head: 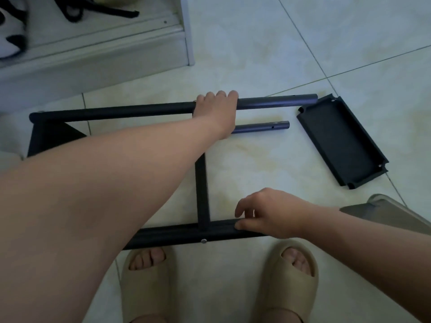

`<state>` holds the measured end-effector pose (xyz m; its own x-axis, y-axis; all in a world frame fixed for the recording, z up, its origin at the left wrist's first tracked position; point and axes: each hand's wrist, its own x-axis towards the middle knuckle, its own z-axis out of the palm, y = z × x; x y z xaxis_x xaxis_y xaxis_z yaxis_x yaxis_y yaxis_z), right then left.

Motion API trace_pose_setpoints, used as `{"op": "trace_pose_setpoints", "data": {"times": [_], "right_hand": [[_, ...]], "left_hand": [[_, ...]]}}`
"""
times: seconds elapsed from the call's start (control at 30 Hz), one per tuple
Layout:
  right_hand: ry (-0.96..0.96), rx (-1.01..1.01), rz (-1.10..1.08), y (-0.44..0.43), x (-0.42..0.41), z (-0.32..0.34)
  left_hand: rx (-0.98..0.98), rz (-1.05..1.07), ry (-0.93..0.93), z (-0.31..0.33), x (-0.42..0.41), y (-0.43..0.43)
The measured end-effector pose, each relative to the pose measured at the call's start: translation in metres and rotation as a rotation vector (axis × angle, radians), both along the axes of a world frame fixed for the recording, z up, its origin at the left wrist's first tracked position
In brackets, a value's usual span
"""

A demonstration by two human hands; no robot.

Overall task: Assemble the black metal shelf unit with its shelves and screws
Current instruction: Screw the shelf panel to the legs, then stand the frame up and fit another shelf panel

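Black far tube [140,110]: left hand [215,108] curled round it, likely steadying the frame [201,183]. Near tube [177,231]: right hand [268,215] relaxed, thumb resting on it. Frame lies part-built on the floor [256,54]; loose shelf [342,141] just beside, probably next to fit.

Count it up: three black tubes, the far tube [116,111], middle tube [261,127] and near tube [175,231]. Three shelves: loose shelf [340,141], centre shelf [202,190], left shelf [46,136]. One screw [203,241]. Two slippers: left slipper [144,283], right slipper [286,283]. Two hands: left hand [217,108], right hand [268,213].
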<state>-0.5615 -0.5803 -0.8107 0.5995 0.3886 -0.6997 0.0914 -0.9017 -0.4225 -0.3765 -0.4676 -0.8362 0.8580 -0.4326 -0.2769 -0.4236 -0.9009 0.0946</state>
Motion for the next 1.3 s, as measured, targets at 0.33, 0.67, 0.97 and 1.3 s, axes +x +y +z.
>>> {"op": "trace_pose_setpoints", "data": {"times": [0.33, 0.67, 0.97, 1.3], "right_hand": [[-0.042, -0.17, 0.22, 0.007, -0.014, 0.038], [-0.525, -0.455, 0.263, -0.001, -0.03, 0.158], [-1.145, -0.601, 0.25, 0.002, -0.04, 0.191], [-1.417, -0.646, 0.315, 0.027, -0.015, 0.214]], "left_hand": [[-0.2, 0.074, -0.149, 0.067, -0.022, 0.023], [-0.687, 0.402, -0.368, 0.236, -0.077, 0.092], [-1.102, 0.577, -0.5, 0.288, -0.158, 0.159], [-1.204, 0.859, -0.403, 0.275, -0.168, 0.2]]}}
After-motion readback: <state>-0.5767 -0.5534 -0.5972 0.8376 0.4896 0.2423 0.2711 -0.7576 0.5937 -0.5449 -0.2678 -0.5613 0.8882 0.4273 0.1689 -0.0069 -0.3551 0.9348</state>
